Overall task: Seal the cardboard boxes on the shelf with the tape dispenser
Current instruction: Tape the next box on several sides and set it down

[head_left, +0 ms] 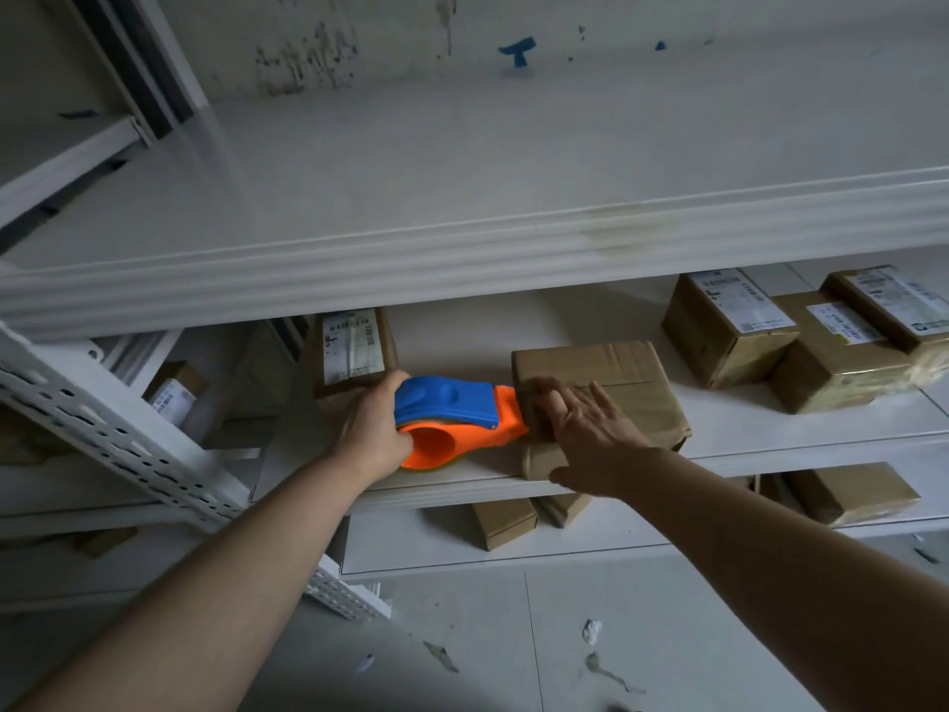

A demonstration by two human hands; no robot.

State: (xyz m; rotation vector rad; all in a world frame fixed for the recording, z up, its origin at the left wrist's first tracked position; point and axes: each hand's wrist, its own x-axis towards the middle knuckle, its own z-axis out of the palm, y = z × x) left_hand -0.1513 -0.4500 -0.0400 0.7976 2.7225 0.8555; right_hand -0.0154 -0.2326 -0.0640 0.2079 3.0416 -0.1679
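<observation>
No text is legible to us at this resolution. Label 1, white, on the upright box at shelf left: barcode bars along its top, smaller print below, unreadable. Labels 2, 3 and 4, white, on the tops of the 3 grouped boxes at shelf right: we see barcode blocks and grey lines, all blurred. Label 5 on the small box at far lower left: dark rows only. Blue mark on the wall: we make out no letters.
</observation>
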